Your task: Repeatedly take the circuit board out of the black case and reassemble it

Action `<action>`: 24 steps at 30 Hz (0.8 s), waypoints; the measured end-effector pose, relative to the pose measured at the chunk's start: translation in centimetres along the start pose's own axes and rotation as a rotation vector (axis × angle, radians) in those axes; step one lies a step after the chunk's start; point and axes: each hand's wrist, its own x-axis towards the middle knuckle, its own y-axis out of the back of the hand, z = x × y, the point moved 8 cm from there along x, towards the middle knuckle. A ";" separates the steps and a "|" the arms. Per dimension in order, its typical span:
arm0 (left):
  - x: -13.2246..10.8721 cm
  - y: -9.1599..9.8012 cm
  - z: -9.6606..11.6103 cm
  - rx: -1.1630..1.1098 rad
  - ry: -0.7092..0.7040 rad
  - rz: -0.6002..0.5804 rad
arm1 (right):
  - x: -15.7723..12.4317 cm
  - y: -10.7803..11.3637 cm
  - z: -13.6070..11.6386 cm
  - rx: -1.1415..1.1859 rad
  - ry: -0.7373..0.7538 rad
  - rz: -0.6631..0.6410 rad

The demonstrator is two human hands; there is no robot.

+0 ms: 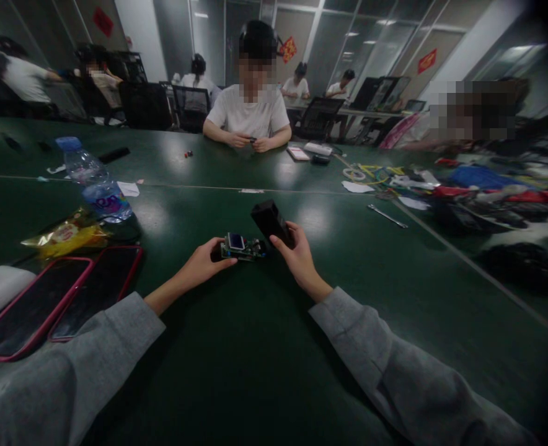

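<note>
My left hand grips the left end of a small green circuit board with a little blue-white display, held just above the dark green table. My right hand is closed around a black box-shaped casing, tilted up and to the left, right beside the board's right end. Both my sleeves are grey.
Two phones in red cases lie at my left with a yellow snack bag and a water bottle. A metal tool lies to the right, beyond it cables and parts. A person in white sits opposite.
</note>
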 end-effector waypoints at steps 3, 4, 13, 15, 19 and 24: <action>0.0 0.0 -0.1 -0.004 0.001 -0.007 | 0.0 0.7 0.1 -0.027 0.033 0.074; 0.0 0.0 -0.1 -0.005 0.001 -0.010 | 0.0 0.9 0.2 -0.026 0.036 0.085; -0.1 -0.1 0.2 -0.018 0.011 -0.011 | -0.6 -0.8 -1.7 -0.068 0.135 -0.079; -0.1 -0.1 0.2 -0.020 0.007 -0.004 | -1.0 -1.5 -2.7 -0.104 0.187 -0.148; -0.1 -0.1 0.0 -0.045 0.006 -0.003 | -1.6 -2.1 -4.0 -0.177 0.248 -0.217; 0.0 -0.1 -0.2 -0.057 0.010 0.000 | -1.7 -2.2 -4.0 -0.185 0.259 -0.243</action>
